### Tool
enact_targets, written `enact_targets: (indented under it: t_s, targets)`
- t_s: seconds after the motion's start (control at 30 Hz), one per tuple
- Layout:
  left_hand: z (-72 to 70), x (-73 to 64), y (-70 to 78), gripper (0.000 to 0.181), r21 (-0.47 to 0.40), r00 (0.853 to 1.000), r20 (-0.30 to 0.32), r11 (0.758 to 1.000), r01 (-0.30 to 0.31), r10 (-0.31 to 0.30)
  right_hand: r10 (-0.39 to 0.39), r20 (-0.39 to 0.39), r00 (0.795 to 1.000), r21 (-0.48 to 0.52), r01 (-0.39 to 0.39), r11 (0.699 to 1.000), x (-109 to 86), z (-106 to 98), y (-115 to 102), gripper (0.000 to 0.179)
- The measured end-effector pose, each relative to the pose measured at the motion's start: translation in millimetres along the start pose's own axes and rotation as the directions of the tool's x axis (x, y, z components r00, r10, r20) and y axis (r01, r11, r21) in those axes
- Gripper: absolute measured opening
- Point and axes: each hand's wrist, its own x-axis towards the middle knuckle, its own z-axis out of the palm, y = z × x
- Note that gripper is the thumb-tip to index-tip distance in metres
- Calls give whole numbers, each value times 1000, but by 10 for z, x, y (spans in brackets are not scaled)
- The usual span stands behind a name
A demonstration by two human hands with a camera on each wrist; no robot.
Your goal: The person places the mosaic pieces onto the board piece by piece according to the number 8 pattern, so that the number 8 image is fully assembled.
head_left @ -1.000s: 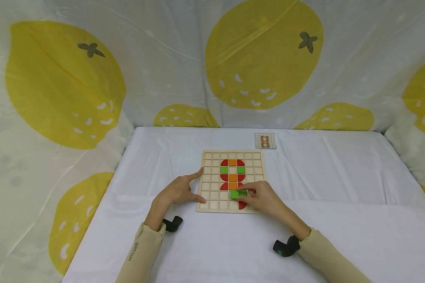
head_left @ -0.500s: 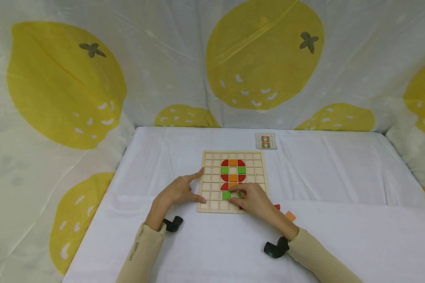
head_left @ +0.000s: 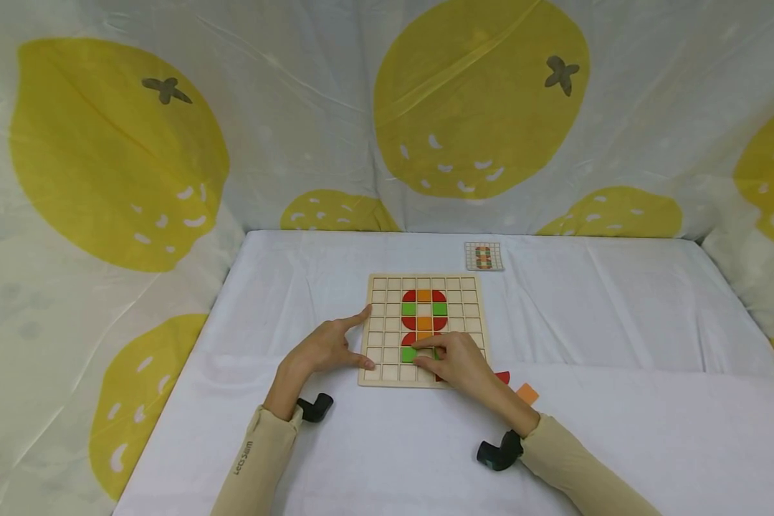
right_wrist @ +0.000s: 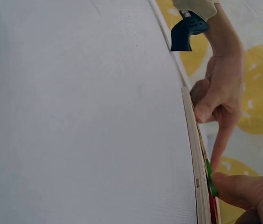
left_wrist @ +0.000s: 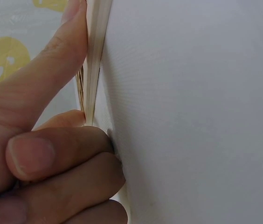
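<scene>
A wooden grid board [head_left: 387, 294] lies flat, with red quarter-round, orange and green square tiles set in its middle columns. At its left edge, my left hand [head_left: 322, 350] touches the rim with spread thumb and index finger; the left wrist view shows the other fingers curled beside the board edge [left_wrist: 94, 60]. Over the board's lower middle, my right hand [head_left: 458, 364] pinches a green square tile [head_left: 408, 355] by its right side. The right wrist view has the thumb on the green tile [right_wrist: 210, 176]. My right hand partly hides another green tile and a red one.
A small pattern card [head_left: 484, 256] lies behind the board, to the right. A red tile [head_left: 503, 377] and an orange square tile [head_left: 527, 393] lie on the white cloth beside my right forearm. Lemon-print fabric [head_left: 484, 100] hangs around the table.
My right hand has moved left with the green tile, from the middle column to the one left of it. The red and orange loose tiles have come into view. The left hand stays put.
</scene>
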Motion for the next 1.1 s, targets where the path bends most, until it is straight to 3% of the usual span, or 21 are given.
enact_targets:
  t_s: [0.53, 0.77, 1.1]
  targets:
    - [-6, 4, 46, 112, 4, 1000, 6, 1000, -5, 5, 50, -17, 999, -2, -50, 999, -34, -75, 23, 21]
    - [13, 14, 35, 113, -18, 1000, 7, 1000, 5, -5, 106, -17, 994, 62, -104, 993, -226, -373, 175, 23]
    - [-3, -7, 18, 113, -9, 1000, -2, 1000, 6, -6, 184, -79, 980, 5, -184, 983, -631, -829, 496, 24]
